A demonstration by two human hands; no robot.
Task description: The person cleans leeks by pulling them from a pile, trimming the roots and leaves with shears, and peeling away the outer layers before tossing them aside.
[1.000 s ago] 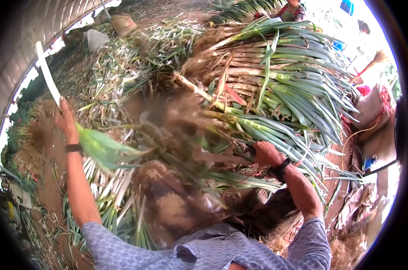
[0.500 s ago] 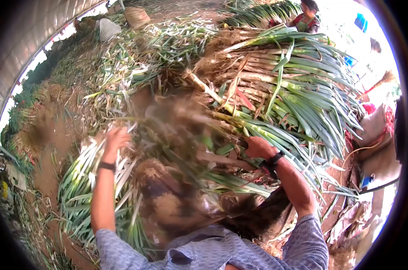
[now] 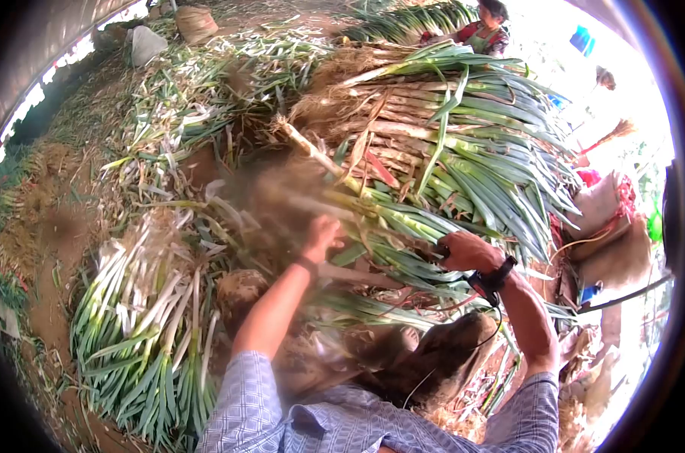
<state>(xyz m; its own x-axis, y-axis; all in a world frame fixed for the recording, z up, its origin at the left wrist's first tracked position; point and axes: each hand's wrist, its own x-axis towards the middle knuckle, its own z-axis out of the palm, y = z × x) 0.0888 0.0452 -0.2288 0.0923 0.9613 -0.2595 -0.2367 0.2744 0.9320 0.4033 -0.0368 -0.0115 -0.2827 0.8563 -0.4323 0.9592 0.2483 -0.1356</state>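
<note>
My left hand (image 3: 323,237) is over the middle of the work area, fingers loosely bent and partly apart, with nothing visible in them. It is close to the leaves of loose leeks (image 3: 403,219). My right hand (image 3: 469,251) is closed near those leeks, a small dark thing showing at its fingertips; I cannot make out what it is. A black band with a thin cord sits on the right wrist. Beyond the hands is a large heap of uncleaned leeks (image 3: 463,143), roots to the left. Pale-stemmed leeks (image 3: 142,317) lie in a pile at the left. A smear on the lens blurs the centre.
Leek scraps (image 3: 199,113) cover the ground at the back left. A tan sack (image 3: 196,24) and a white sack (image 3: 147,45) stand farther off. Another person (image 3: 484,32) is behind the heap. Bags (image 3: 610,219) are on the right. My dusty shoe (image 3: 463,340) is below the hands.
My left hand has moved right, from the pale-stemmed leeks to the middle. The right hand stays closed by the leeks. The view has shifted somewhat.
</note>
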